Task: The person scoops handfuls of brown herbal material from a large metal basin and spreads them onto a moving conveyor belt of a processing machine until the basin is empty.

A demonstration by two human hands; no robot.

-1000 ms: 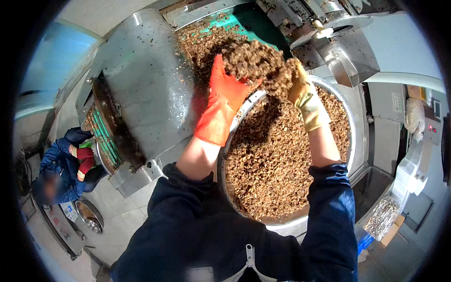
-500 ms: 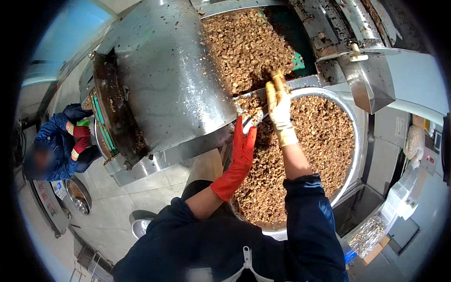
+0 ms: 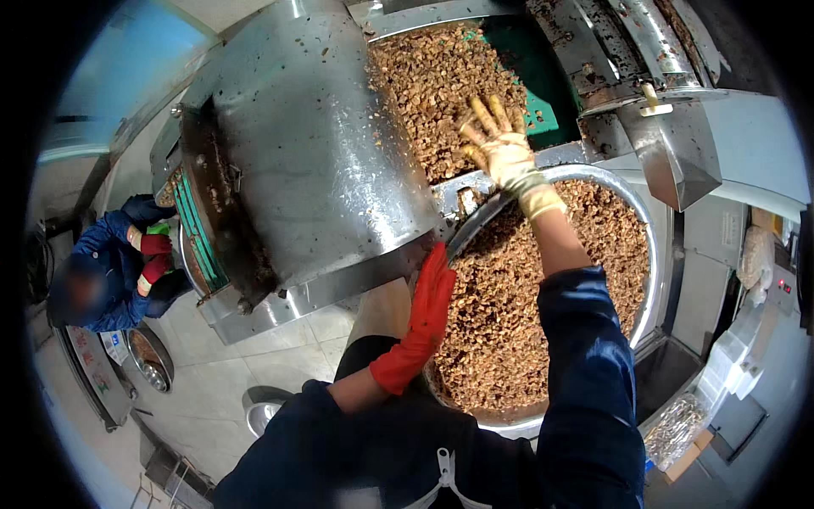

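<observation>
Hands released: right hand (image 3: 502, 146) on brown chips (image 3: 432, 85), left hand (image 3: 430, 299) against basin (image 3: 653, 280).

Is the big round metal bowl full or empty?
Nearly full: brown chopped bits fill the metal bowl almost to its rim.

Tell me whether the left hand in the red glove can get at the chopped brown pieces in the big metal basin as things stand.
Probably yes: the left hand rests at the basin rim, the brown pieces lie heaped and uncovered beside it, and nothing stands between them.
</observation>
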